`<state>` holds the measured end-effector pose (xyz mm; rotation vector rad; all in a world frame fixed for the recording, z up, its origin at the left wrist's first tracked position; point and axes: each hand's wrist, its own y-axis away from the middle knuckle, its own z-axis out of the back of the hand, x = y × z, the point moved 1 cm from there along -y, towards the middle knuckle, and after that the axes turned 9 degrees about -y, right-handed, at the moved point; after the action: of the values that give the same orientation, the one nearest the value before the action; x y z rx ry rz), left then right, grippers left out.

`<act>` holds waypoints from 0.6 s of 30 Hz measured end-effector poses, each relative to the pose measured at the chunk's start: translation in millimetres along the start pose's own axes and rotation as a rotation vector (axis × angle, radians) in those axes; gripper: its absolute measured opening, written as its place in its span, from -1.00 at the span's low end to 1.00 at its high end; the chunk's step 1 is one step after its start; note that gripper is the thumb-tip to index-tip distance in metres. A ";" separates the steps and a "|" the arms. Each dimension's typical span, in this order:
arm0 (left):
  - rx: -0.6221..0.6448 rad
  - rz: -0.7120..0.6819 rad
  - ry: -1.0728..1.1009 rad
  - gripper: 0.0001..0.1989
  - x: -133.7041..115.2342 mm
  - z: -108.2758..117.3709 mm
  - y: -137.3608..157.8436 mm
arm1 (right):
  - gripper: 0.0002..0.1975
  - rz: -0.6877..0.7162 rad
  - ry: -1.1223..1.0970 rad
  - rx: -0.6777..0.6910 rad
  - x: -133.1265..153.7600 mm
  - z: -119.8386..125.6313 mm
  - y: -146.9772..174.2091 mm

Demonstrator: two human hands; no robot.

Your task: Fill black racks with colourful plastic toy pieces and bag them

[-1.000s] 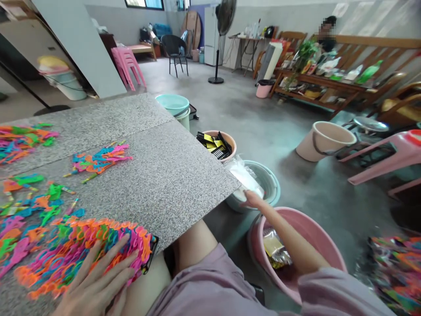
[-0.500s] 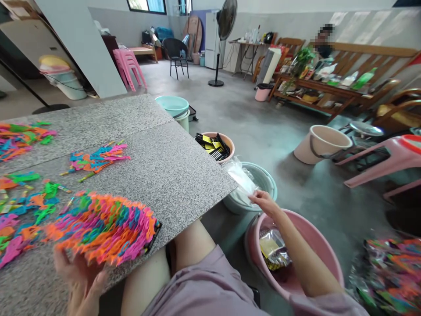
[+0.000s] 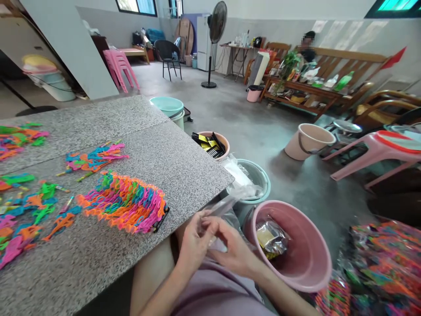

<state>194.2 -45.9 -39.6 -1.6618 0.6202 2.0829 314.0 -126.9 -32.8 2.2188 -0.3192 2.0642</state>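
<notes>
Over my lap, beside the table's edge, my left hand (image 3: 192, 245) and my right hand (image 3: 232, 245) come together on a clear plastic bag (image 3: 225, 205). The fingers of both pinch its film near one end. Behind the hands, more clear bags (image 3: 241, 173) lie in a light blue bucket (image 3: 267, 180). On the speckled table (image 3: 194, 175), left of my hands, rests a dense row of colourful plastic figures (image 3: 128, 202) set in a black strip. Loose figures of the same kind (image 3: 95, 158) lie in small heaps farther left.
A pink tub (image 3: 312, 263) with a packed bag stands close on my right. Bagged colourful pieces (image 3: 388, 263) lie on the floor at the lower right. A bucket of black and yellow cards (image 3: 226, 147) stands past the table corner. One person (image 3: 307, 48) is at the far bench.
My right hand has drawn a clear bag from the blue bucket back over my lap. My left hand has left the row of figures and joined it at the bag.
</notes>
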 end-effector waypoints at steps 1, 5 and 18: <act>-0.069 0.008 -0.001 -0.52 -0.8 -0.9 -4.5 | -0.64 -0.013 0.063 0.010 -1.0 10.4 2.1; -0.215 -0.018 -0.031 -0.50 -8.0 15.1 -10.0 | -0.14 -0.009 0.499 -0.516 -28.1 100.0 -0.2; -0.225 -0.114 -0.297 -0.64 -22.1 39.5 -65.9 | -0.59 -0.355 -0.398 -0.493 -68.1 181.8 -20.0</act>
<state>204.5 29.9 -16.4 -1.4170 0.1979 2.3201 491.1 -139.6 -113.5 2.1549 -0.3795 1.2040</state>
